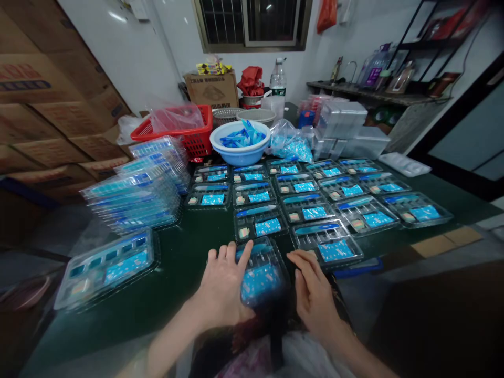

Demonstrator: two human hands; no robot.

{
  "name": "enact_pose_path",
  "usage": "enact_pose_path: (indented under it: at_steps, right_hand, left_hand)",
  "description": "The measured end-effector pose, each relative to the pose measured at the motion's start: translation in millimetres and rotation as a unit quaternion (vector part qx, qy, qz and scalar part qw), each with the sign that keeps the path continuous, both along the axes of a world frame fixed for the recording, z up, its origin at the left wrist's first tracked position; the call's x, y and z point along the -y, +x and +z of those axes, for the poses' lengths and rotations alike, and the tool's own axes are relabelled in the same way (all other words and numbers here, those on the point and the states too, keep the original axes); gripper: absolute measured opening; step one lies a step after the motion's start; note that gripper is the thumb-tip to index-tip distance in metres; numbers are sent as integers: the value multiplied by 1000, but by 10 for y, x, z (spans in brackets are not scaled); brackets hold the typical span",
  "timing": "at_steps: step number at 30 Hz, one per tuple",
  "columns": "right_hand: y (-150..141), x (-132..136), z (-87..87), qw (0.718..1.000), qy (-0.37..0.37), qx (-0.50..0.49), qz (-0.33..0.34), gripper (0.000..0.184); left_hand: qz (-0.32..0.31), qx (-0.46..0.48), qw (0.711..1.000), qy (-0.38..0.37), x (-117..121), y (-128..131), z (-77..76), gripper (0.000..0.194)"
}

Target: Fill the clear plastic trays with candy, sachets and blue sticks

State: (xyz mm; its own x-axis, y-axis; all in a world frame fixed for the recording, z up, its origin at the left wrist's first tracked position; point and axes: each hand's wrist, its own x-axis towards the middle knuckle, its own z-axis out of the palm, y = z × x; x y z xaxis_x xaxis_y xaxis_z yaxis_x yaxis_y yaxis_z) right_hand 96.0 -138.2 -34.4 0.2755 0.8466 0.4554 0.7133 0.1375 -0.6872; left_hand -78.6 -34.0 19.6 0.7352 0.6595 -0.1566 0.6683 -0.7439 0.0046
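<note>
Directly before me is a clear plastic tray [263,278] holding a blue patterned packet; its near end is blurred. My left hand [224,286] grips it along the left side, the index finger reaching over the far part and the thumb low at the near end. To the right, my right hand [315,289] is open and holds nothing, its fingers bent loosely just apart from the tray. Its fingertips come close to another filled tray [328,244], which has a blue pen-like tool, a blue packet and a small pale block partly behind my fingers.
Several similar filled trays [260,220] stand in rows on the dark green table [177,283]. At left are a stack of filled packs [137,194] and a single pack [110,268]. Behind sit a blue basin [240,152] of blue tools, a red basket [200,139] and clear boxes [340,118].
</note>
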Motion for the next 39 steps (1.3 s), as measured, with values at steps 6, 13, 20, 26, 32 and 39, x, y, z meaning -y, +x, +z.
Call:
enact_pose_path:
  at_steps: [6,13,20,26,32,39]
  right_hand:
    - [70,-668,121,971,-81,226,17,42]
    - [-5,-843,56,942,-131,304,51,41]
    - [-114,-765,84,947,-131,285,66,43]
    - [-284,-553,10,948,-133,273,93,40]
    - [-170,60,19,976,-31,208,50,40]
    - [-36,-71,278,994,-31,100,-35,40]
  left_hand:
    - [34,-30,999,8,-2,-114,3,119]
    - [32,4,999,25,-7,-188,-27,108]
    - [98,96,990,-4,-141,-651,185,100]
    - [15,96,995,29,-492,-107,453,103]
    - [-74,62,995,-14,-704,224,309,107]
    - [7,35,999,-22,-444,398,218,113]
